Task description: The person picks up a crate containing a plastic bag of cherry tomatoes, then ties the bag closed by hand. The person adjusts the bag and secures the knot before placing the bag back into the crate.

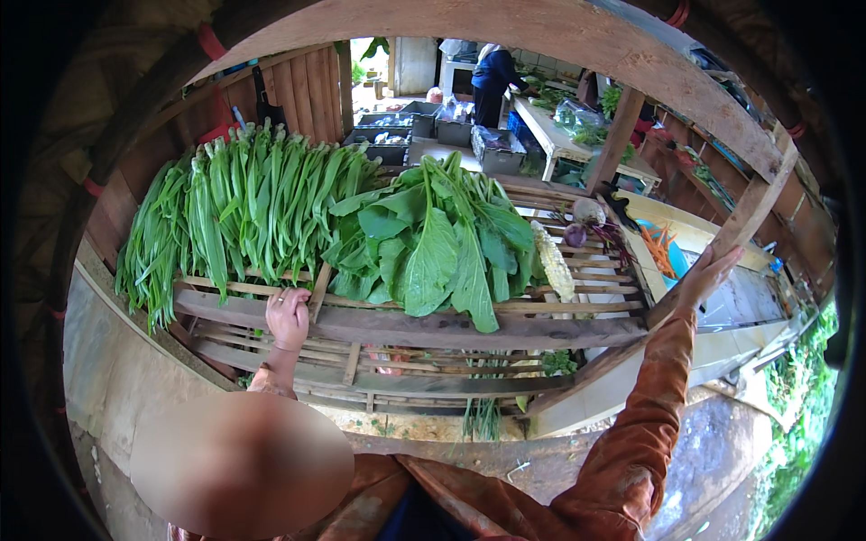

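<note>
My left hand is at the front rail of a slatted wooden rack, its fingers curled over the wood. A ring shows on one finger. Just beyond it hang bundles of long green leafy stalks, laid side by side on the rack. To the right of these lies a bunch of broad-leaved greens, its leaves drooping over the rail. My right arm reaches out to a slanting wooden post, and my right hand grips it, thumb on one side and fingers on the other.
Pale corn cobs and a purple round vegetable sit on the right slats. Beyond the post, carrots fill a blue basin. Grey crates stand farther back, where another person works at a table. A beam crosses overhead.
</note>
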A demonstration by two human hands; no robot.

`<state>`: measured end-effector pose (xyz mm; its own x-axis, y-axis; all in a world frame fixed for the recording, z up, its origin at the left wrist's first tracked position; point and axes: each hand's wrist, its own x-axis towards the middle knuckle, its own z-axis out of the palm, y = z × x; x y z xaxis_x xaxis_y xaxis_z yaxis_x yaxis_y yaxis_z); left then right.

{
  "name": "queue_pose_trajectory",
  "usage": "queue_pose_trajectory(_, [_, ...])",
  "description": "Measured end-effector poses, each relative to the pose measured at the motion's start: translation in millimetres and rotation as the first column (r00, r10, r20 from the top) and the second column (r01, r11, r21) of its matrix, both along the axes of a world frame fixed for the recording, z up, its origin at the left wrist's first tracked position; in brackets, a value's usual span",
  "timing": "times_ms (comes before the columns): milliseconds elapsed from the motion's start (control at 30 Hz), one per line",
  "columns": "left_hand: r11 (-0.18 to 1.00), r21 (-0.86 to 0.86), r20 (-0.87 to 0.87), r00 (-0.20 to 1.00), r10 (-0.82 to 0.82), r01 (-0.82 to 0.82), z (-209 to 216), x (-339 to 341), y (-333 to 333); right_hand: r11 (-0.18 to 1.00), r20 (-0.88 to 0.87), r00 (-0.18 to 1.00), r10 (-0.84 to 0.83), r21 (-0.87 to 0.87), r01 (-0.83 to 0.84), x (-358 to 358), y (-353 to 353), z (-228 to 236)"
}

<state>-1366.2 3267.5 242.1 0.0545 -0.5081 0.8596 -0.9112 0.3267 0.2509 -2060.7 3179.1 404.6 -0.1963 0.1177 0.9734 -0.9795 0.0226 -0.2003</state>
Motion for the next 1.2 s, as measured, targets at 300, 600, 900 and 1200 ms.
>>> queue_pose_trajectory(300, [0.999,-0.04,0.049,0.999,0.002,0.0,4.3,-1.4,1.5,-0.291,0.35,-0.28,0.894,-0.021,-0.957,223.6,123.6,23.0])
queue_pose_trajectory(600, [0.992,-0.01,0.078,0.989,-0.125,0.126,19.9,2.3,15.0,-0.939,0.549,-0.836,0.018,0.295,0.174,434.2,239.9,74.4])
queue_pose_trajectory(900, [0.877,0.478,-0.166,0.986,0.029,0.055,-221.4,126.1,233.3,-0.654,0.543,-0.839,-0.046,0.618,0.436,571.0,281.7,89.9])
queue_pose_trajectory(1200, [0.117,0.976,-0.042,-0.371,0.928,0.182,-384.4,289.4,853.0,-0.648,0.298,-0.675,-0.675,0.199,0.735,762.9,396.5,19.9])
